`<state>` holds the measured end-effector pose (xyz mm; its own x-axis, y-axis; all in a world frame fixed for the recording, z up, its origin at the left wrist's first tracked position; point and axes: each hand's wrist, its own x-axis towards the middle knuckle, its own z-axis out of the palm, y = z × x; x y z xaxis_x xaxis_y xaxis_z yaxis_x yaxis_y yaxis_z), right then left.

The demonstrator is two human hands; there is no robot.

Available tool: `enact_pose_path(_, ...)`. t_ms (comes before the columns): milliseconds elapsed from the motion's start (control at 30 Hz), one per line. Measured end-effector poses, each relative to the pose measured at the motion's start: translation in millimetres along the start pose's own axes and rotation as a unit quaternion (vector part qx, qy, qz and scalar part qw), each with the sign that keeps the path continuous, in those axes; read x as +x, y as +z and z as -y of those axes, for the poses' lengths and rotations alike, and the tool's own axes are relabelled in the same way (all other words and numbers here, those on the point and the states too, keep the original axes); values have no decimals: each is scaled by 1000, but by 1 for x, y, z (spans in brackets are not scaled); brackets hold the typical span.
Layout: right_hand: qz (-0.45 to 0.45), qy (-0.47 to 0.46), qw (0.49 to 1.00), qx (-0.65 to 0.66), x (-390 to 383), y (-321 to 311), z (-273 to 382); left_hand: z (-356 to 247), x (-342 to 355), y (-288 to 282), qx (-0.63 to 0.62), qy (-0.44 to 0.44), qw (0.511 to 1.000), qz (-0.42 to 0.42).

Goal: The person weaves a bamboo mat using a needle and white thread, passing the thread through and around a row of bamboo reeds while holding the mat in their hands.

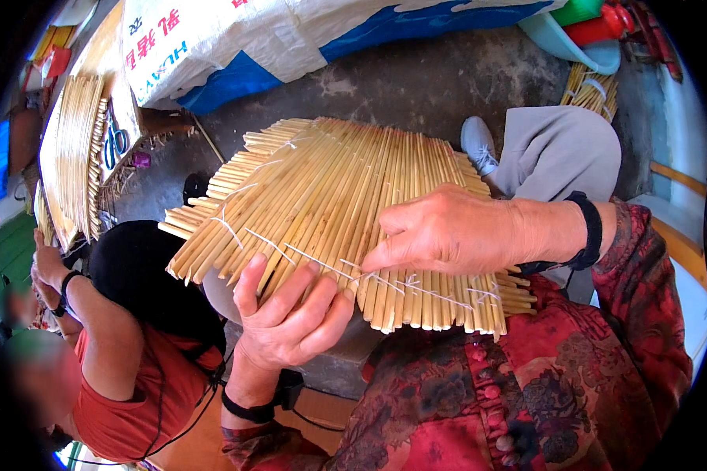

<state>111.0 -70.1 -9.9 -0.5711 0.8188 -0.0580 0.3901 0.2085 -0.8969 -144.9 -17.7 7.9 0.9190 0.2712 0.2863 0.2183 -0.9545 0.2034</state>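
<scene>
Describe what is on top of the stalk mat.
The left hand and right hand rest on the stalk mat, with white string running across it. Whatever lies directly beneath the hands is covered.

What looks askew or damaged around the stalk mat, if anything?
No clear damage or spill shows. The stalk mat has uneven edges: stalk ends at its left corner jut out in steps. White string ends also stick out near the right hand, so that side looks untidy.
</scene>
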Motion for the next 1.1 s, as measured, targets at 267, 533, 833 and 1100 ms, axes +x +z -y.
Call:
enact_pose_path(267, 27, -8, 999, 41, 2, -4, -11, 1, 0, 1, 7, 12, 1000, 3)
enact_pose_path(533, 55, -15, 996, 73, 5, -9, -15, 2, 2, 2, 0, 13, 1000, -17)
enact_pose_path(833, 53, -45, 994, 84, 4, -8, -22, 0, 4, 2, -3, 6, 1000, -22)
enact_pose_path(1100, 56, -43, 994, 87, 2, -8, -24, -2, 6, 1, -6, 5, 1000, -24)
